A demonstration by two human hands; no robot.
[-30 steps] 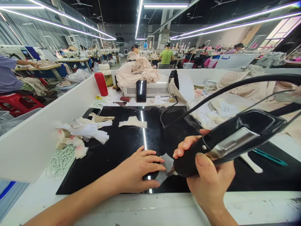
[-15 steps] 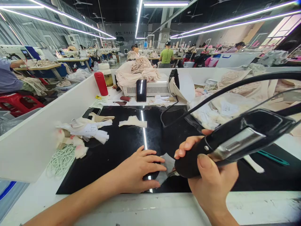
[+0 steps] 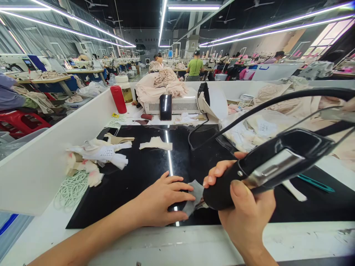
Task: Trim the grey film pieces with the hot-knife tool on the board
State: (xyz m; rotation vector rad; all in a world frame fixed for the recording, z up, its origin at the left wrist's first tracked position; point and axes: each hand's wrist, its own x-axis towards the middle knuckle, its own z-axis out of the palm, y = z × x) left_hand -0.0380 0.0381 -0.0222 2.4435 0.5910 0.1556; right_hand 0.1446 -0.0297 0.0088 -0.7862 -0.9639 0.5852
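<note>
My left hand [image 3: 169, 199] lies with its fingers spread on the glossy black mat [image 3: 144, 195]. Its fingertips press the edge of a small, thin grey fabric piece [image 3: 197, 192]. My right hand [image 3: 244, 210] is wrapped round a black corded power hand tool [image 3: 263, 170] with a silver metal plate on its side. The tool's metal tip [image 3: 202, 203] points left and meets the right edge of the grey piece; whether it is cutting into it I cannot tell. Farther back on the mat lies a cream fabric piece [image 3: 156, 143].
Left on the mat are white fabric pieces [image 3: 111, 151] and pale green cord [image 3: 70, 188]. Toward the right lie a teal tool [image 3: 316, 183] and a white strip [image 3: 294, 190]. A black cable [image 3: 266, 101] arches over the mat. Behind stand a red bottle [image 3: 118, 99] and a phone [image 3: 165, 107].
My right hand and the power tool have shifted slightly left, with the tip nearer my left fingers. My left hand stays in place on the grey fabric piece.
</note>
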